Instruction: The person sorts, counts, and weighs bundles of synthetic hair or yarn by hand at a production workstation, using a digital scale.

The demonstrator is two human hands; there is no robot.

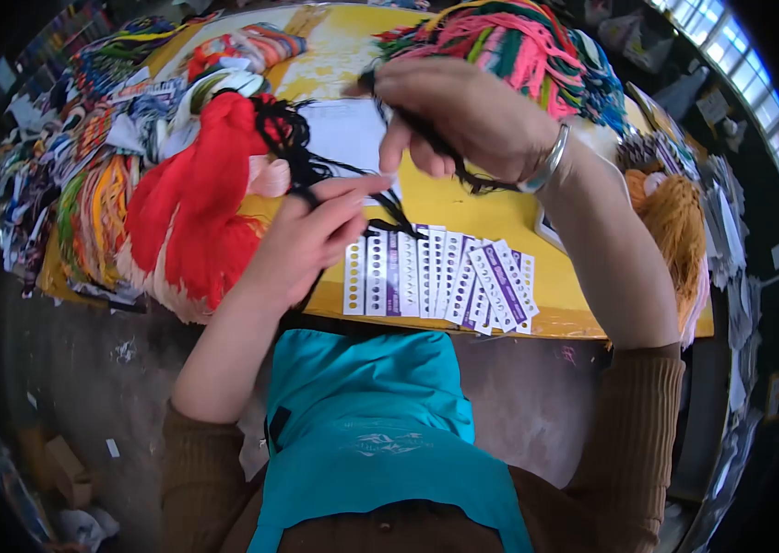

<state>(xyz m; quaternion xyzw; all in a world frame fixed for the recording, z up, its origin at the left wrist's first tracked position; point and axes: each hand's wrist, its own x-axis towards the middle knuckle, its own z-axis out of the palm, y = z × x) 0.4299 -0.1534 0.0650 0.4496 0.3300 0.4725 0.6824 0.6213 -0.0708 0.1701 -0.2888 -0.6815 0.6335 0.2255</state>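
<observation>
Black embroidery thread (pixel 290 134) hangs in loose loops from a pile and runs between my hands. My left hand (pixel 316 230) is closed on some of it, with the index finger stretched toward the right hand. Higher and to the right, my right hand (pixel 468 115) is bent over a black strand that passes beneath its palm, its fingers curled round it. Below the hands, white and purple cards with punched holes (pixel 408 276) lie fanned along the table's near edge. Beside my left hand is a big bundle of red thread (pixel 200 184) with pale pink ends.
The yellow table (pixel 463 207) also bears multicoloured skeins at the left (pixel 94 203), a pink and green thread heap (pixel 519 55) at the back, and brown thread (pixel 671 221) at the right. A white paper sheet (pixel 339 134) lies behind the hands.
</observation>
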